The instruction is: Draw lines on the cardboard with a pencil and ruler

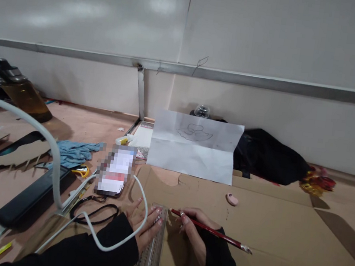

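Observation:
My left hand (142, 222) lies with spread fingers, its fingertips on a clear ruler (152, 256) that rests on a large sheet of brown cardboard (269, 232). To the right of the ruler, my right hand (195, 235) is closed on a dark red pencil (213, 231), whose left end is close to the ruler's top end. The pencil slants down to the right. A creased white paper (190, 156) with a line drawing stands behind the cardboard. On the cardboard is a small pink object (232, 199).
A white cable (110, 248) loops over my left wrist. On the left are a phone (115, 170), a black power bank (31, 196), a yellow cutter (81, 170), blue gloves (76, 152) and a bottle (27, 95). Black fabric (269, 156) lies behind the paper's right side.

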{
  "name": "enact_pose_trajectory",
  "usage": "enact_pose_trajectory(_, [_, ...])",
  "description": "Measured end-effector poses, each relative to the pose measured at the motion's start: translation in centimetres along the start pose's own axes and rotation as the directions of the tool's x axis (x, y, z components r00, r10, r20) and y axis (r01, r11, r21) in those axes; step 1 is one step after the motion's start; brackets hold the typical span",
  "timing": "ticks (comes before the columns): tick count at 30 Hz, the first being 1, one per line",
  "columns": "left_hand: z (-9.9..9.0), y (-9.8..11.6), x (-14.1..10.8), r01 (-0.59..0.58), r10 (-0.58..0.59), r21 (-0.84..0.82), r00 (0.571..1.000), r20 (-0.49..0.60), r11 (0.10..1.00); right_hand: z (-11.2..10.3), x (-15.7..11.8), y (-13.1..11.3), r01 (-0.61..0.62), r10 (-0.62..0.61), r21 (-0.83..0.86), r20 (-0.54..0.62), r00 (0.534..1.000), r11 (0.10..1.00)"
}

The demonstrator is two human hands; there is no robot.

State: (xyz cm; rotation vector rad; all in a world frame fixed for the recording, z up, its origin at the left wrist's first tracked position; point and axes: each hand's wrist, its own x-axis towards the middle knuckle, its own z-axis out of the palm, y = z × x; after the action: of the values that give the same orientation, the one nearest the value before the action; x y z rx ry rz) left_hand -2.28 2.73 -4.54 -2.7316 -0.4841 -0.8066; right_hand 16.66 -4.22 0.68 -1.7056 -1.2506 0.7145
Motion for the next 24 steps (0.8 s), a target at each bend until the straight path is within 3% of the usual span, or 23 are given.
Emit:
enact_pose_trajectory(10, [0.1, -0.1, -0.2, -0.035, 0.034, 0.047, 0.999, 0.031, 0.998, 0.2, 0.1, -0.4, 0.016, -0.016, 0.003, 0.001, 1.0, 1.0])
enact_pose_trajectory(16, [0.5, 0.5, -0.4, 0.016, -0.016, 0.023, 1.0, 0.006, 1.0, 0.1, 0.1, -0.8, 0.042, -0.043, -0.039, -0.011, 0.999, 0.998])
enact_pose_trajectory(24, [0.0, -0.5, -0.7, -0.098, 0.086, 0.079, 0.986, 0.141, 0.992, 0.3, 0.2, 0.2, 0.067, -0.068, -0.026, -0.031, 0.997, 0.997])
